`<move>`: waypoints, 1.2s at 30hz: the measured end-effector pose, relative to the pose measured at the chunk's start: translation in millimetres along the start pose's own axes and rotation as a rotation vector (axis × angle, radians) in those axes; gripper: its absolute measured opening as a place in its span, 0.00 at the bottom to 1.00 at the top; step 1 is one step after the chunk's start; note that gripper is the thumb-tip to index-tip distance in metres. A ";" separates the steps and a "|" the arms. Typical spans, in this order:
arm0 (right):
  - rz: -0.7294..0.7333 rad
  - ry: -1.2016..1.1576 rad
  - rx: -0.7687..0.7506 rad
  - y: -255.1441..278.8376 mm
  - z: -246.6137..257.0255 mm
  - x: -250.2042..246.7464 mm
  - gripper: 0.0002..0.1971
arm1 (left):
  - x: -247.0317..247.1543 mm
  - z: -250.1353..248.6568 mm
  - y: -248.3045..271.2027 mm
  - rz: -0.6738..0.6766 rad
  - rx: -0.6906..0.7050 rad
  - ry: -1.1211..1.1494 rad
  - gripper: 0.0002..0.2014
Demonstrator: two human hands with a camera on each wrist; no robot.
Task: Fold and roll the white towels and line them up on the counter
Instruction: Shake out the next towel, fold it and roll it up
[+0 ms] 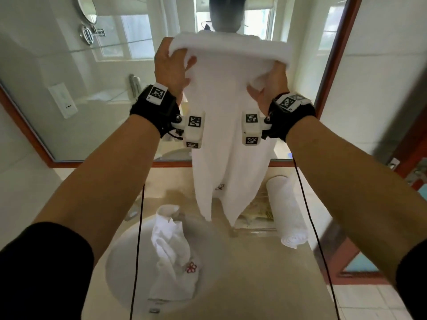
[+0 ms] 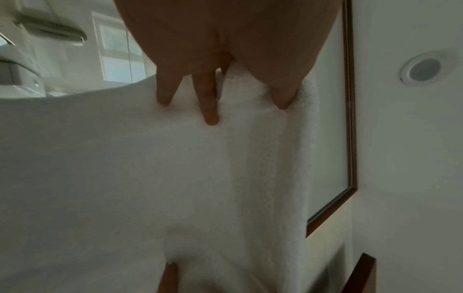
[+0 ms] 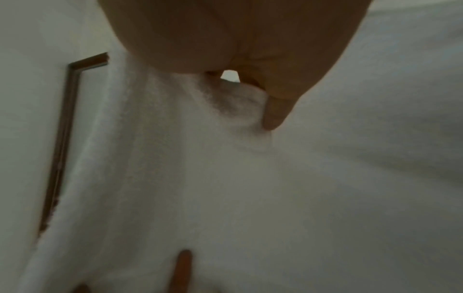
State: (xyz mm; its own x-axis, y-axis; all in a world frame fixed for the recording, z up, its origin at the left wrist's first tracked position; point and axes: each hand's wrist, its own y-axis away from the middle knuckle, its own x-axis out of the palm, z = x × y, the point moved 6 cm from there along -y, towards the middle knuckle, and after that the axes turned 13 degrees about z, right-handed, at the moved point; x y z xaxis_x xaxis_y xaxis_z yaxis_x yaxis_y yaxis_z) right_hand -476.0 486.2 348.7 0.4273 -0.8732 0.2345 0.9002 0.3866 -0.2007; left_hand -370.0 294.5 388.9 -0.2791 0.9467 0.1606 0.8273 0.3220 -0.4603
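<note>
A white towel (image 1: 227,125) hangs in the air before the mirror, its lower corners dangling just above the counter. My left hand (image 1: 172,63) grips its top left edge and my right hand (image 1: 269,85) grips the top right edge, fingers curled into the cloth. In the left wrist view the fingers (image 2: 209,103) press into the towel (image 2: 150,178). In the right wrist view one finger (image 3: 274,113) digs into the towel (image 3: 250,188). A rolled white towel (image 1: 287,209) lies on the counter at the right. A crumpled white towel (image 1: 172,255) with a red flower mark sits in the sink.
The round white sink (image 1: 117,262) is set in the beige counter (image 1: 265,285). A large wood-framed mirror (image 1: 46,155) stands right behind. A patterned tray (image 1: 260,213) lies beside the rolled towel. Tiled floor (image 1: 369,301) shows at the lower right.
</note>
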 end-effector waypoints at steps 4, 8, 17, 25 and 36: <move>-0.180 0.198 -0.092 -36.0 27.0 -23.9 0.12 | 3.4 -15.2 -30.8 0.010 0.121 -0.024 0.04; -0.327 0.333 -0.178 -38.1 43.0 -46.1 0.18 | 12.1 -15.6 -43.1 0.053 0.216 -0.089 0.06; -0.346 0.298 -0.067 0.4 -17.0 -90.7 0.15 | -3.2 42.4 -7.5 0.018 0.046 -0.272 0.09; -0.262 0.608 0.002 70.7 -64.5 -106.9 0.16 | -13.6 84.9 67.0 0.021 -0.205 -0.366 0.03; 0.247 0.916 0.452 175.6 -201.5 -153.8 0.22 | -67.6 171.7 229.1 0.404 -0.628 -0.967 0.06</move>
State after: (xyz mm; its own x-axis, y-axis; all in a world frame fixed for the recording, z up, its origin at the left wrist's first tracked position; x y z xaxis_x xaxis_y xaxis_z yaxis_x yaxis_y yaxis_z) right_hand -400.8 628.5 85.8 0.5456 -0.5731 -0.6114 0.8252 0.4945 0.2730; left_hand -245.3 305.0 122.6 0.0266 0.6776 -0.7350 0.9555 0.1990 0.2180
